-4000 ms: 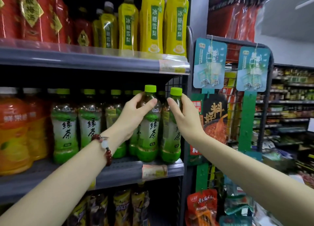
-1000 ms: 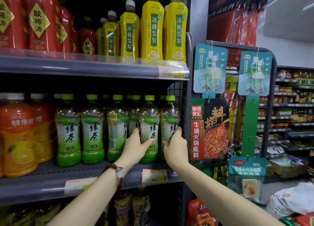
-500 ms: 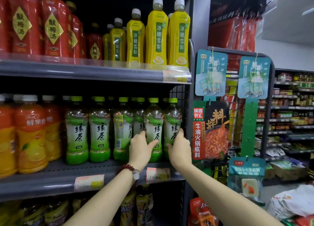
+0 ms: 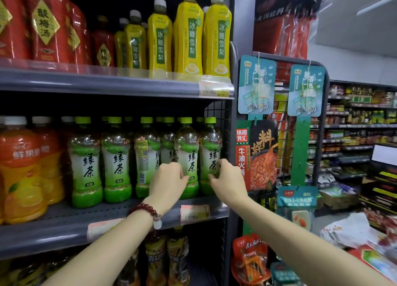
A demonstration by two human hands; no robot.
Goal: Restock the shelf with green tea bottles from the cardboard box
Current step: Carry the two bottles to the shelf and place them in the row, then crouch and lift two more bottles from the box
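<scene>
Several green tea bottles with green caps stand in rows on the grey middle shelf. My left hand wraps the lower body of the second bottle from the right. My right hand grips the rightmost bottle, which stands beside the wire end panel. Both bottles are upright on the shelf, level with the front row. A red bead bracelet sits on my left wrist. The cardboard box is out of view.
Orange juice bottles fill the shelf's left part. Yellow pear drink bottles and red bottles stand on the shelf above. Dark bottles sit below. A rack of hanging snack packets stands close on the right.
Four seconds ago my hands held the two bottles by their necks. They slid down to the lower bodies and pushed the bottles back into line; my view shifted slightly right.
</scene>
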